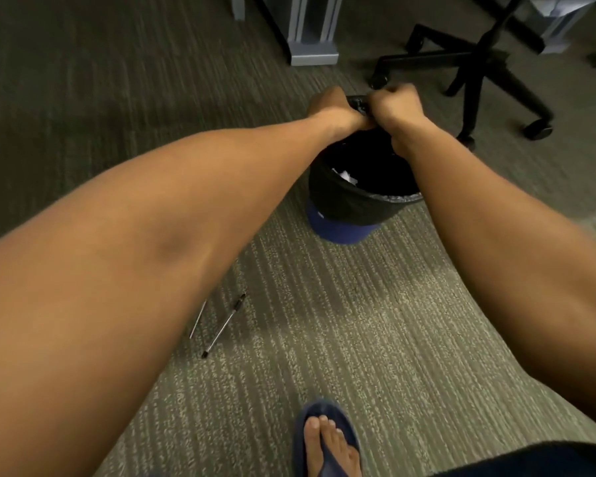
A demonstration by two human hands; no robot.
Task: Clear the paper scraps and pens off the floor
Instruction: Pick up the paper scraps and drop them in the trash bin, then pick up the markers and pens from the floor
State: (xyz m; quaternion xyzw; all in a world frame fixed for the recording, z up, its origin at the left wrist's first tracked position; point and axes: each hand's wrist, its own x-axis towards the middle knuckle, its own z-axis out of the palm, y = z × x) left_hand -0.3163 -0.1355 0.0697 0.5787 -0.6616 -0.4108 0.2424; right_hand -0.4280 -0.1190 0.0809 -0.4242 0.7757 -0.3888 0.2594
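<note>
Both hands, left (331,110) and right (398,103), were fisted on the bin's (341,201) liner (358,105); two pens (221,327) lay on the carpet (341,321).

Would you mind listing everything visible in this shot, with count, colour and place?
pens: two, clear with dark ends, on the carpet beside the left forearm, one partly hidden
paper scraps: a few, white, inside the bin
bin: one, blue with black liner, centre of the floor
chair base: one, black, wheeled, upper right
desk leg: one, grey, top centre
carpet: grey-green, ribbed, all over
sandal: one, dark blue, bottom centre, on a foot
left hand: gripping the liner at the bin's far rim
right hand: gripping the liner beside it
</note>
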